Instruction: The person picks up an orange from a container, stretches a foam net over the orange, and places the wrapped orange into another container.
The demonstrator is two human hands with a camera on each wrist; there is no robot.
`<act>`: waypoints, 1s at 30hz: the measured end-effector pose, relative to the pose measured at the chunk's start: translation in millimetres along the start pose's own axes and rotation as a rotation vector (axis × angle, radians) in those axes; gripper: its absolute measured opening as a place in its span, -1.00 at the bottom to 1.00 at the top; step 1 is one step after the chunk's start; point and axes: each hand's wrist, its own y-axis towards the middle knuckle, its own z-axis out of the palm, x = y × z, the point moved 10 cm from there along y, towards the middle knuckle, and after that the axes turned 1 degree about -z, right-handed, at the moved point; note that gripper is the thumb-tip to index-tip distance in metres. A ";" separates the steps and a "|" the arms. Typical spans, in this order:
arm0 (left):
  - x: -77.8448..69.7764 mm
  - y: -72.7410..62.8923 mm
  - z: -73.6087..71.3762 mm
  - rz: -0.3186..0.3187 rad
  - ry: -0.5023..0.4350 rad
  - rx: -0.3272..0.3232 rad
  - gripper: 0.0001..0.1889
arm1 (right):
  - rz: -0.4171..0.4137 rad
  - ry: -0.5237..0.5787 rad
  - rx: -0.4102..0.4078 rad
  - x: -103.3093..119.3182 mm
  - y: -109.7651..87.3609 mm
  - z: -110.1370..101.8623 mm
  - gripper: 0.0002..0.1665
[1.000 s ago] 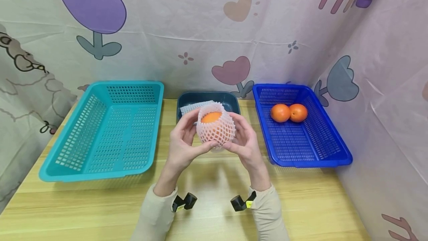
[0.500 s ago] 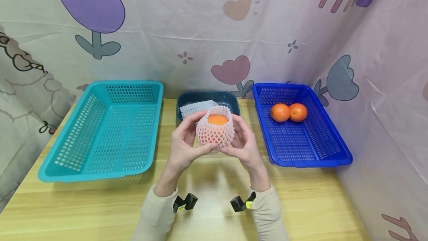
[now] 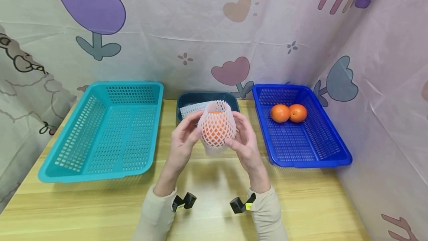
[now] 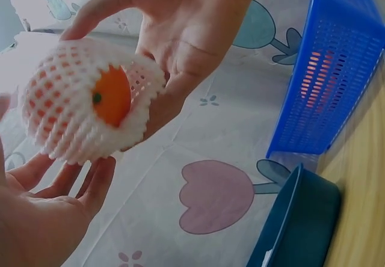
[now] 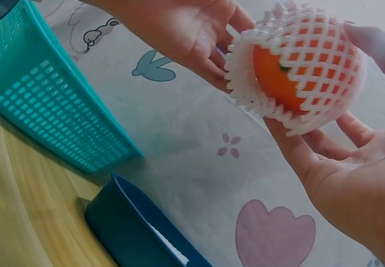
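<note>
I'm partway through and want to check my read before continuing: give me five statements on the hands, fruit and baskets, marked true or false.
1. The left hand and right hand together hold an orange in a pale foam net. True.
2. That net hides the orange completely. False: its end is open, and part of the orange shows bare.
3. Two loose oranges lie in the blue basket. True.
4. White netting lies in the dark teal container. True.
5. The turquoise basket stands on the person's right. False: it stands on the left.
</note>
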 end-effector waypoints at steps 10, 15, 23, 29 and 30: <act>-6.4 -1.7 -0.1 0.089 -0.023 0.023 -0.55 | 0.068 0.021 -0.067 -1.1 0.5 -3.3 -0.38; -4.6 -2.7 3.6 0.074 0.005 0.050 -0.47 | 0.061 -0.005 -0.110 0.2 0.5 -6.5 -0.40; -1.7 -2.4 0.9 0.070 0.090 0.036 -0.60 | 0.043 -0.017 -0.151 2.8 1.4 -7.4 -0.41; -15.3 -2.5 -0.6 0.258 0.217 0.002 -0.67 | 0.057 -0.040 -0.194 1.4 0.4 -10.9 -0.62; -18.5 -2.9 -0.2 0.295 0.245 -0.003 -0.67 | 0.063 -0.047 -0.203 1.3 0.3 -11.7 -0.65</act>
